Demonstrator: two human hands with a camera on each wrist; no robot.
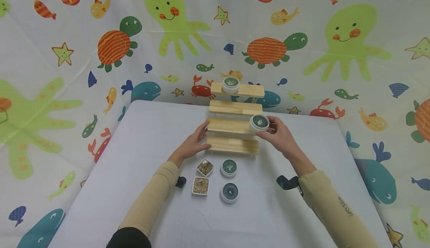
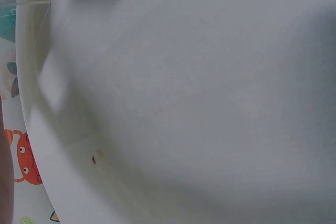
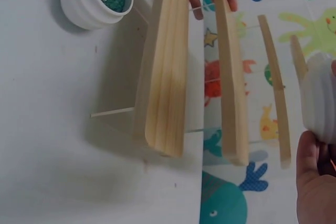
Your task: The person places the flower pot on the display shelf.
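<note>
Currently, a round white jar (image 1: 260, 121) of dark green granules, with pale bits at its middle, is held upright at the right end of the second-lowest board of a four-tier wooden stand (image 1: 236, 108); whether its base touches the wood I cannot tell. The right grip (image 1: 280, 136) is closed about the jar's side, thumb low and fingers behind. The left grip (image 1: 192, 144) is loosely spread at the stand's left end, thumb by the lowest board and fingertips at the one above. On the top board, left of its middle, sits a matching jar (image 1: 230, 85) with green contents. Before the stand, on the white-covered bench (image 1: 151, 128), two square white dishes (image 1: 201, 193) stand close together, each filled with brownish gravel. Just right of them are two more round jars: the farther jar (image 1: 229, 168) holds green granules flecked with pale pieces, the nearer jar (image 1: 230, 193) a darker, bluish fill with a light patch. Behind hangs a sea-creature cloth (image 1: 195, 1).
</note>
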